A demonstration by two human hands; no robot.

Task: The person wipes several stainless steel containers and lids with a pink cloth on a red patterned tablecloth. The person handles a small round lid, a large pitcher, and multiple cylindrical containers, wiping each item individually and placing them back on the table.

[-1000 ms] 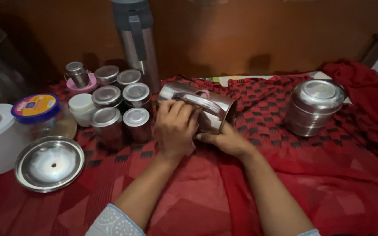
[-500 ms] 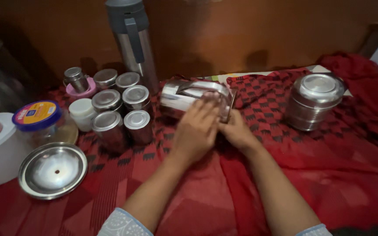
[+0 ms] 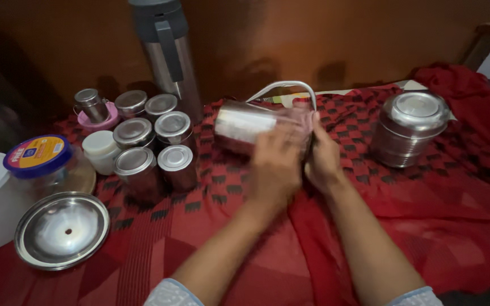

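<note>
Head view, looking down at a steel can (image 3: 238, 126) lying on its side on the red patterned cloth (image 3: 426, 215), near the middle and just in front of the tall flask (image 3: 168, 54). Thin bail handle (image 3: 282, 86) arched over the far side.

Right hand (image 3: 322, 160) closed around the mouth end of the can, steadying it. Left hand (image 3: 275, 165) laid over the near side, blurred; impossible to tell whether gripping or only pressing. Something pinkish, perhaps a rag (image 3: 303, 120), between the hands and the metal, too smeared to be sure.

Probably a wiping or rubbing step on the outer wall. Turning the can to reach another part of the wall would call for a firm hold at the rim, since a round body on soft cloth rolls easily, with the small tins standing close by on the left.

Containers:
- Can: mouth covered by the right hand, inside hidden.
- Cluster of small steel tins (image 3: 143, 139), all lidded, contents unseen.
- Ribbed steel pot (image 3: 409, 127) well apart on the right, lid on.
- Jar with blue lid (image 3: 36, 156), closed.
- Small white tub (image 3: 98, 148), closed.
- Loose steel lid (image 3: 62, 229) lying hollow side up, holding nothing except a tiny dark spot at the centre.
</note>
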